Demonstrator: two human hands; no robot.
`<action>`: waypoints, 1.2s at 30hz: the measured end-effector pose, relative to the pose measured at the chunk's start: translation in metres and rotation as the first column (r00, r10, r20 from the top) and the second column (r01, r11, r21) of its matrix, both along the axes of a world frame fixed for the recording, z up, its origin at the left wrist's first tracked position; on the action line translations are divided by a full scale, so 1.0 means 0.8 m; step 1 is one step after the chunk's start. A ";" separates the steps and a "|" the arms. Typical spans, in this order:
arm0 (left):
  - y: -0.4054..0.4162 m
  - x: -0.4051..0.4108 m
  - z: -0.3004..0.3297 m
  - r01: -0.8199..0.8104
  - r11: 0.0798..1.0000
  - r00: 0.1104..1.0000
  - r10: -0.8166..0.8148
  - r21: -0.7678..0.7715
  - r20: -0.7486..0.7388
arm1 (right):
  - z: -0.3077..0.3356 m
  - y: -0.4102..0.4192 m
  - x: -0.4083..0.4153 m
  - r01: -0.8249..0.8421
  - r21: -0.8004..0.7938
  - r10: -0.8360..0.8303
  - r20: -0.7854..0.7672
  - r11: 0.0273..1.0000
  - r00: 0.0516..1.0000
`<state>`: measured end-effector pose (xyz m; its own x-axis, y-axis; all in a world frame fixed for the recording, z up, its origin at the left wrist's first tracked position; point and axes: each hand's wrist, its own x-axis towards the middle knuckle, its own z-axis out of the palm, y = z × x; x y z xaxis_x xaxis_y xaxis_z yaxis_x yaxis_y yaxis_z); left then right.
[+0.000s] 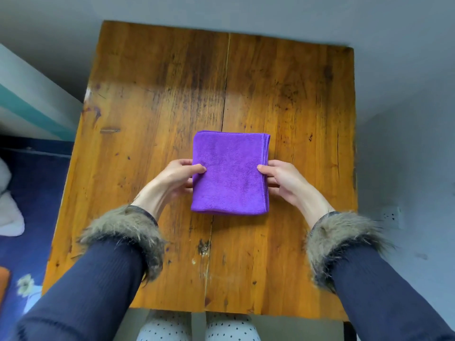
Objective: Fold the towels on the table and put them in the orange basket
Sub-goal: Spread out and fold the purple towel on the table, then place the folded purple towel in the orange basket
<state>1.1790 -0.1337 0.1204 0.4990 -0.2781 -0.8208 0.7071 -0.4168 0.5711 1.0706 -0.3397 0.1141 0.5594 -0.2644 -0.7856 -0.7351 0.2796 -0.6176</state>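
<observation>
A purple towel (230, 172), folded into a neat rectangle, lies in the middle of the wooden table (152, 99). My left hand (176, 178) grips its left edge, thumb on top and fingers tucked underneath. My right hand (283, 179) grips the right edge the same way, where the stacked layers show. At the far left edge of the view, low down on the blue surface, an orange sliver (3, 281) shows; it may be the orange basket, but too little shows to tell.
The table stands against a grey wall (403, 82). A bed or mat with blue floral fabric (34, 183) and white cushions (8, 215) lies to the left. A wall socket (391, 215) sits at the right. My knees in dotted trousers (197, 328) are under the near edge.
</observation>
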 end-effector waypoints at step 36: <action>0.703 -0.318 0.193 -0.838 0.492 0.447 0.867 -0.236 0.221 | 0.217 0.727 0.008 -0.883 -0.084 0.877 0.192 0.462 0.441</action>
